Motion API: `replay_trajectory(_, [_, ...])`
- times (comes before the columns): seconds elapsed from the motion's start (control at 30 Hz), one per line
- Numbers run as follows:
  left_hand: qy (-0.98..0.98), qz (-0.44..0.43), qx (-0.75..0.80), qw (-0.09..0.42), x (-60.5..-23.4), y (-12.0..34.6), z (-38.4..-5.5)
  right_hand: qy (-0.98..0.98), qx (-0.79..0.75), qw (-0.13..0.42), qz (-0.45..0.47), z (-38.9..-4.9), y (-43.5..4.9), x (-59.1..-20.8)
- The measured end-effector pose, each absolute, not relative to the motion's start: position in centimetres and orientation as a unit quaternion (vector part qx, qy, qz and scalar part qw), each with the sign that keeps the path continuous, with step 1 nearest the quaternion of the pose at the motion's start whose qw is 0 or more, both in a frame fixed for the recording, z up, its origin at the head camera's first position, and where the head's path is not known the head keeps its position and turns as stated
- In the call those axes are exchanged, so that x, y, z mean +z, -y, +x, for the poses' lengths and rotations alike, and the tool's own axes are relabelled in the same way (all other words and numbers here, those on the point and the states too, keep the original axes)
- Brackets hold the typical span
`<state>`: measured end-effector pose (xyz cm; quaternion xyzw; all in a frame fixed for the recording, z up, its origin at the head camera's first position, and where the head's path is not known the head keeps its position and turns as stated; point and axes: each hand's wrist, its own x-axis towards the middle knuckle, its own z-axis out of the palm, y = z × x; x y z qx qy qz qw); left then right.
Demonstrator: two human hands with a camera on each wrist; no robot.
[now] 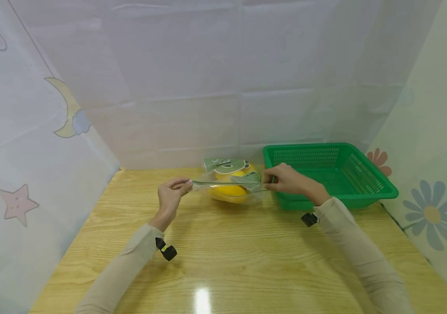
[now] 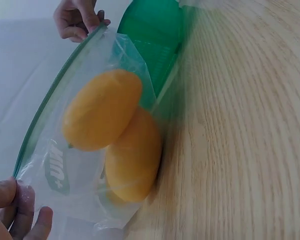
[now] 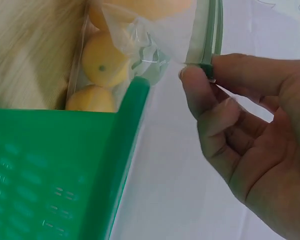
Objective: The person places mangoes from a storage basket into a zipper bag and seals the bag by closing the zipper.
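Note:
A clear zip bag (image 1: 223, 168) with a green strip along its mouth stands on the table, several yellow lemon-like fruits (image 1: 229, 193) inside it. My left hand (image 1: 171, 197) pinches one end of the strip between thumb and fingers. At the other end, my right hand (image 1: 289, 179) pinches the strip's corner, close by the basket's rim. Between the two hands the strip is stretched nearly straight. In the left wrist view two fruits (image 2: 102, 110) show through the plastic, one leaning on the other. The right wrist view shows the thumb and forefinger at the green end (image 3: 206, 70).
A green plastic basket (image 1: 331, 198) with slotted walls stands at the right, its left rim right beside the bag. White printed sheets (image 1: 180, 87) rise behind and on both sides of the wooden table (image 1: 223, 253). Each wrist carries a small black camera (image 1: 166, 249).

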<state>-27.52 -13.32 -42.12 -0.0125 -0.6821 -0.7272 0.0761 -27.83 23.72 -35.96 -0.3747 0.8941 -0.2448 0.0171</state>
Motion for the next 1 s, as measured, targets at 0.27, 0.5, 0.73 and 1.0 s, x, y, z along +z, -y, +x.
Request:
replay_trajectory(0.27, [0.744, -0.078, -0.66, 0.07, -42.3, 14.0, -26.1, -0.878, -0.261, -0.008, -0.4, -26.4, -24.5, -36.5])
replay_trajectory(0.5, [0.777, -0.155, -0.609, 0.043, -42.8, 14.7, -25.2, -0.865, -0.25, -0.036, -0.433, -25.1, -25.2, -37.6])
replay_trajectory(0.73, [0.795, -0.203, -0.571, 0.027, -43.1, 15.4, -24.7, -0.866, -0.244, -0.023, -0.436, -24.1, -25.1, -38.6])
replay_trajectory(1.0, [0.801, -0.252, -0.543, -0.006, -43.5, 16.2, -24.5, -0.863, -0.248, 0.003, -0.44, -23.3, -25.0, -39.2])
